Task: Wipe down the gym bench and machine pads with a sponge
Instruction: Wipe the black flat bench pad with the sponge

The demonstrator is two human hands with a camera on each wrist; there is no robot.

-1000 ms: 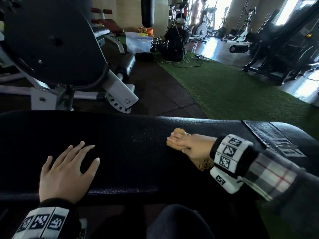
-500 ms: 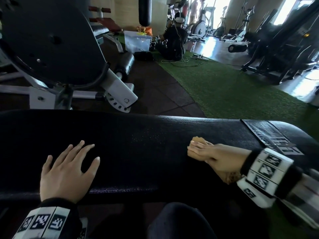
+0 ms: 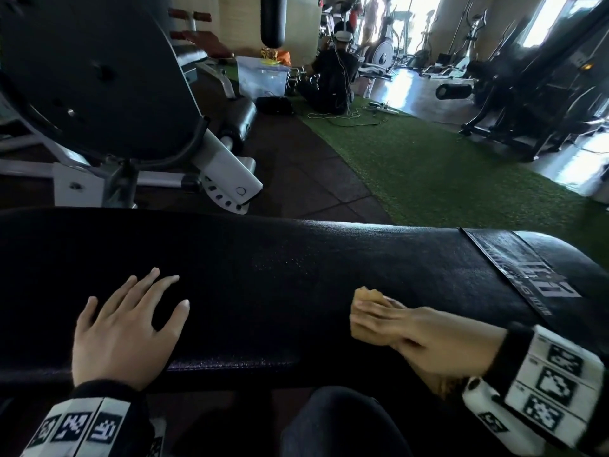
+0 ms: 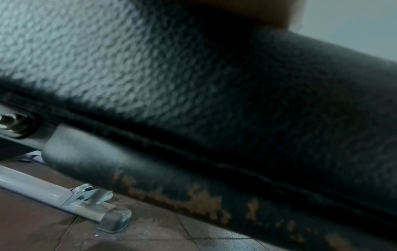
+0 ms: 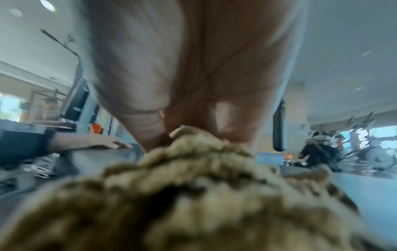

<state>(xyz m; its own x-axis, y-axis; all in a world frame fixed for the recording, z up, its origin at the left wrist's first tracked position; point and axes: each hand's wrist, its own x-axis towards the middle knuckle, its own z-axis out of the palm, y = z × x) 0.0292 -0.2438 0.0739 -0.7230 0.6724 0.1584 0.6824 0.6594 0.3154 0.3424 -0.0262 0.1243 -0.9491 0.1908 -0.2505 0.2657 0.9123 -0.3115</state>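
A long black padded bench (image 3: 296,275) runs across the head view in front of me. My left hand (image 3: 128,328) lies flat on its left part, fingers spread. My right hand (image 3: 412,331) holds a tan sponge (image 3: 369,295) against the pad, right of centre and near the front edge. The sponge shows past the fingertips and under the wrist. In the right wrist view the palm (image 5: 193,59) bears down on the sponge (image 5: 193,186), with the left hand (image 5: 92,142) beyond it. The left wrist view shows only the bench's side (image 4: 236,101).
A white-framed machine with a black disc (image 3: 99,77) stands just beyond the bench. Green turf (image 3: 445,179) lies to the right, with black machines (image 3: 543,94) behind it. A person (image 3: 333,74) sits on the floor by a clear box (image 3: 262,77). The bench's lower edge (image 4: 204,205) is peeling.
My right hand has slid the sponge to the right along the pad, then closer to the front edge. The left hand has stayed flat in place.
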